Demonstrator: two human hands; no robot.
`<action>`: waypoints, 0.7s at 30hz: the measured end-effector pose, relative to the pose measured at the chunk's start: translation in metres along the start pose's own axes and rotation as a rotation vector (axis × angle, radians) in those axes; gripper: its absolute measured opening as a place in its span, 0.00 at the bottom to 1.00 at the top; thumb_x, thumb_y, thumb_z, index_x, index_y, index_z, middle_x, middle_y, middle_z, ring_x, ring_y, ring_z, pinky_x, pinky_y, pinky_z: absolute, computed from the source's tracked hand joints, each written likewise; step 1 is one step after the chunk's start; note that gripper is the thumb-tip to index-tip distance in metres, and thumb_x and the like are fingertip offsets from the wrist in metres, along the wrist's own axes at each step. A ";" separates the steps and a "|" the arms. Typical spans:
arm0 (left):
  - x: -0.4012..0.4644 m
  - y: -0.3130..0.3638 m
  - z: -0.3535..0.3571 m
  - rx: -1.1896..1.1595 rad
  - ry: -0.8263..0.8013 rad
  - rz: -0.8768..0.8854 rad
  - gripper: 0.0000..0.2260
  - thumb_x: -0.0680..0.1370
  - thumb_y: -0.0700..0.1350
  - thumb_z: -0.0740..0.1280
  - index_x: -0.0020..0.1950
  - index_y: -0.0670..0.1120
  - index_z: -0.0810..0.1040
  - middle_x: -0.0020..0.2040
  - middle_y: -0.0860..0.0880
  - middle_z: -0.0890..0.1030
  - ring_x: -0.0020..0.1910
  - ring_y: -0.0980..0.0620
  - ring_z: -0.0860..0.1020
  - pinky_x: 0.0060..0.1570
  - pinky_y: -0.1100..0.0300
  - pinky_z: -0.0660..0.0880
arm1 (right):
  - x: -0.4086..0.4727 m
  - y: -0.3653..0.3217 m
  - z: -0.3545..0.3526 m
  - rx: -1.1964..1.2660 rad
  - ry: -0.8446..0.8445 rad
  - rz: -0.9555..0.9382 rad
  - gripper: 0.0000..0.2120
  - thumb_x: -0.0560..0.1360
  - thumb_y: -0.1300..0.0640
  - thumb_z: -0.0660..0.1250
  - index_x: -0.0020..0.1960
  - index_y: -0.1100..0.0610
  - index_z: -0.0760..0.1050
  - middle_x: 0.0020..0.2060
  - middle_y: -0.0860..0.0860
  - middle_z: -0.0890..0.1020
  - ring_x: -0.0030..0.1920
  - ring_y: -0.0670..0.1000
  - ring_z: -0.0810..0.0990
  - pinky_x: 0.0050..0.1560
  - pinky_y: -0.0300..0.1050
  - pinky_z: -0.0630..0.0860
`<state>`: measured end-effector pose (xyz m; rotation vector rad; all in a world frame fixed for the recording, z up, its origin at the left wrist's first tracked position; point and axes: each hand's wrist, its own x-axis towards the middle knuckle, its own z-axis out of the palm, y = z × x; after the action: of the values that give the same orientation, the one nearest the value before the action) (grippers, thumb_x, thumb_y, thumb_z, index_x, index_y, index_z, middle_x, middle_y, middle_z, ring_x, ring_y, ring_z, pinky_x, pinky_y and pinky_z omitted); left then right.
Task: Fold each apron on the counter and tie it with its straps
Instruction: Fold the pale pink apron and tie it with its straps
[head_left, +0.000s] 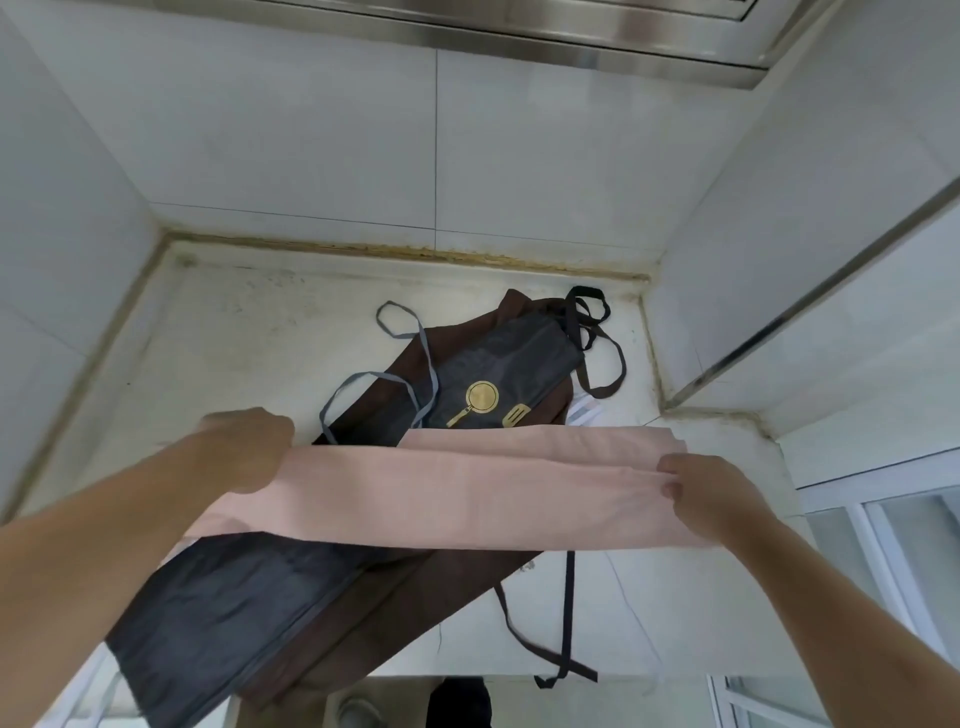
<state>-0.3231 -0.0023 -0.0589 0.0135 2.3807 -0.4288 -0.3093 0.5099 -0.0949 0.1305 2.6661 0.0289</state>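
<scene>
A pink apron (467, 488), folded into a long narrow band, stretches across the counter (234, 332) between my hands. My left hand (249, 447) grips its left end with curled fingers. My right hand (711, 493) pinches its right end. Under it lie a dark grey apron (498, 364) with a gold pan print and a brown apron (415, 587), both running diagonally from the back right corner to the front left. Grey straps (400, 332) loop on the counter to the left; black and brown straps (592, 317) curl at the back right.
Tiled walls (436, 156) close the counter on the left, back and right. A steel hood edge (519, 31) runs overhead. Black and brown strap ends (566, 670) hang over the counter's front edge. The dark aprons droop off the front left edge. The floor shows below.
</scene>
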 end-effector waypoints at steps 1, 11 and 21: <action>0.010 0.002 -0.001 0.025 0.037 -0.020 0.11 0.81 0.39 0.58 0.61 0.50 0.74 0.54 0.50 0.77 0.49 0.49 0.77 0.48 0.58 0.72 | 0.008 0.001 0.001 -0.011 0.044 0.000 0.08 0.82 0.56 0.62 0.57 0.47 0.78 0.50 0.51 0.83 0.55 0.58 0.81 0.54 0.46 0.73; 0.054 0.053 0.021 -0.362 0.154 0.120 0.04 0.82 0.50 0.62 0.48 0.56 0.71 0.48 0.53 0.80 0.47 0.49 0.76 0.50 0.57 0.65 | 0.071 -0.005 0.013 0.080 0.157 -0.072 0.05 0.82 0.53 0.61 0.52 0.49 0.76 0.47 0.50 0.82 0.52 0.60 0.81 0.53 0.53 0.77; 0.053 0.136 0.041 -0.311 0.676 0.132 0.28 0.58 0.25 0.71 0.57 0.38 0.77 0.59 0.38 0.74 0.54 0.35 0.74 0.59 0.44 0.68 | 0.057 -0.061 0.057 0.124 0.452 -0.105 0.27 0.74 0.62 0.69 0.73 0.55 0.72 0.71 0.57 0.72 0.68 0.63 0.71 0.72 0.61 0.64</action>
<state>-0.3190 0.1081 -0.1627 0.2001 3.0628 0.0304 -0.3393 0.4551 -0.1740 0.0242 3.1220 -0.1598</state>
